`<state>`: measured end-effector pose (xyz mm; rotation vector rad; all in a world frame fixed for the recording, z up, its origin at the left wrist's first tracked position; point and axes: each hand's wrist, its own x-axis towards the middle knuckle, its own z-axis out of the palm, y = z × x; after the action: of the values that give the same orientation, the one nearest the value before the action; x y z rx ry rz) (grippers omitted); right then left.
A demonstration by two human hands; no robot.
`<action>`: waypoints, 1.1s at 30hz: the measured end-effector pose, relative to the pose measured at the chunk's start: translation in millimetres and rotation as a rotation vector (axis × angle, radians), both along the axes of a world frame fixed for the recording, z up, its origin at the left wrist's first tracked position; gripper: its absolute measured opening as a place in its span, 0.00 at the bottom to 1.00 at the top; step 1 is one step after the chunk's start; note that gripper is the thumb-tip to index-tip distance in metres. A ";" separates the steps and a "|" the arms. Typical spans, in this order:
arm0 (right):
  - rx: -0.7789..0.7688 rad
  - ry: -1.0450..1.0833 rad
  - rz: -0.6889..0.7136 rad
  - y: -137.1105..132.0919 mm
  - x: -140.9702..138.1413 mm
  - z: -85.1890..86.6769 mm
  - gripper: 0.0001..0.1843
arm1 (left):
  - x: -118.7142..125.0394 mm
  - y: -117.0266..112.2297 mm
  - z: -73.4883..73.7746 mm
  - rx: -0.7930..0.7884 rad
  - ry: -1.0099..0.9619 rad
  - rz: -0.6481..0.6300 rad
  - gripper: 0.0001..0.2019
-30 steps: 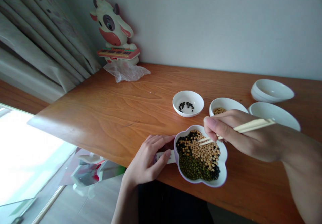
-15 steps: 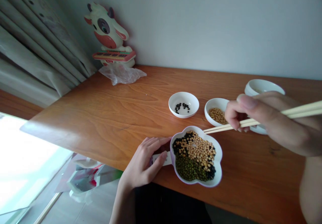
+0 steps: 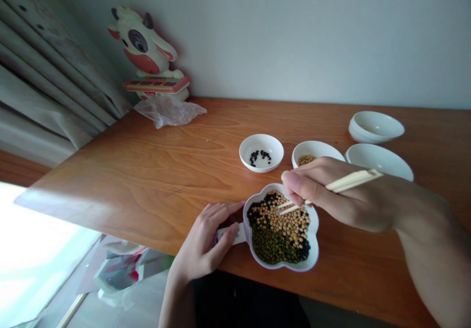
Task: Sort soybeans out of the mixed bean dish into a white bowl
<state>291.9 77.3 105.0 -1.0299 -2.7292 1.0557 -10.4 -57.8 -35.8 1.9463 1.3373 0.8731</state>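
Observation:
My left hand (image 3: 206, 242) is closed round the short handle of a white, lilac-rimmed scoop (image 3: 312, 257) with a scalloped outline. In it lie yellow soybeans (image 3: 294, 227), green mung beans (image 3: 272, 247) and black beans (image 3: 303, 252), partly mixed. My right hand (image 3: 331, 190) grips a pair of light wooden chopsticks (image 3: 349, 180), their tips down among the soybeans. Beyond the scoop, a white bowl (image 3: 277, 158) holds several black beans. Right of it, a second bowl (image 3: 320, 146) with soybeans is partly hidden by my right hand.
Two more white bowls, a nearer one (image 3: 386, 158) and a farther one (image 3: 375, 126), stand at the right. A cow-shaped toy keyboard (image 3: 154, 68) and a crumpled plastic bag (image 3: 171, 112) sit at the back left of the wooden table (image 3: 147, 171). Below its edge is a floor bin (image 3: 117, 269).
My right hand has moved left and over the scoop, bringing the chopstick tips from its rim into the soybeans. The view has shifted slightly; my left hand keeps its hold.

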 end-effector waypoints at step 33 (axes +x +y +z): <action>0.243 0.184 -0.240 15.3 54.8 26.7 0.38 | -0.2 -0.4 1.0 0.008 -0.001 0.010 0.22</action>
<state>346.7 92.7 131.7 -1.1215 -2.4373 0.7221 -10.5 -58.1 -34.8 1.9468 1.3454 0.8857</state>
